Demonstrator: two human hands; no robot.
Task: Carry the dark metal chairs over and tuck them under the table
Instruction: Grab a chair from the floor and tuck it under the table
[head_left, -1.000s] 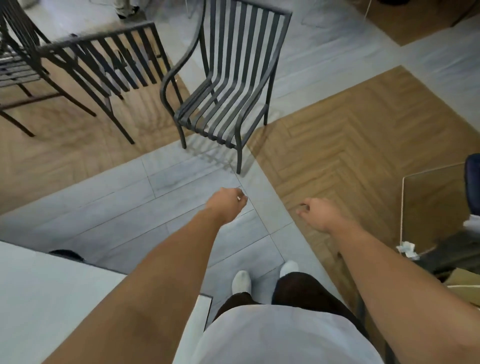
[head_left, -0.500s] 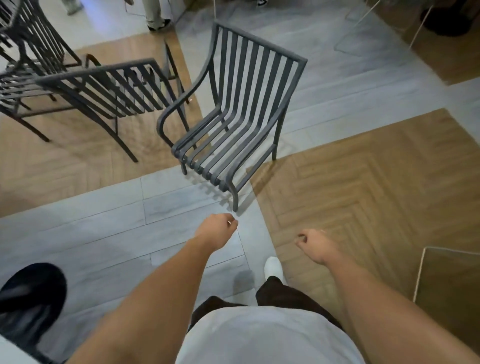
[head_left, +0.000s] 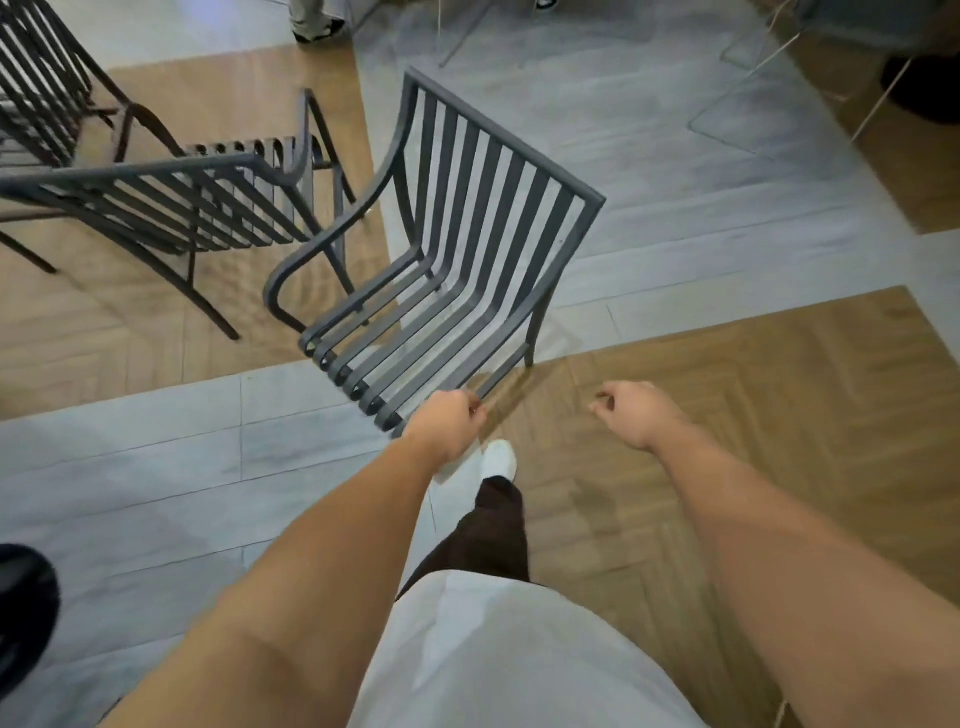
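Note:
A dark metal slatted armchair (head_left: 509, 137) stands just ahead of me on the grey tiles, its seat facing me. My left hand (head_left: 447, 426) hangs at the seat's front right corner with its fingers loosely curled; I cannot tell whether it touches the frame. Off to the right, my right hand (head_left: 639, 413) is over the wooden floor, fingers loosely curled and holding nothing. A second dark chair (head_left: 130, 171) stands to the left and a third chair (head_left: 41, 104) at the far left. No table is in view.
Another person's feet (head_left: 311, 21) show at the top edge. A round black object (head_left: 21, 613) lies at the lower left. Thin-legged clear furniture (head_left: 753, 93) and a dark base (head_left: 924, 88) stand at the top right. My white shoe (head_left: 498, 460) steps forward.
I have walked towards the nearest chair, which now looms larger. The white tabletop at lower left has left the view. My left hand has reached the seat's front corner.

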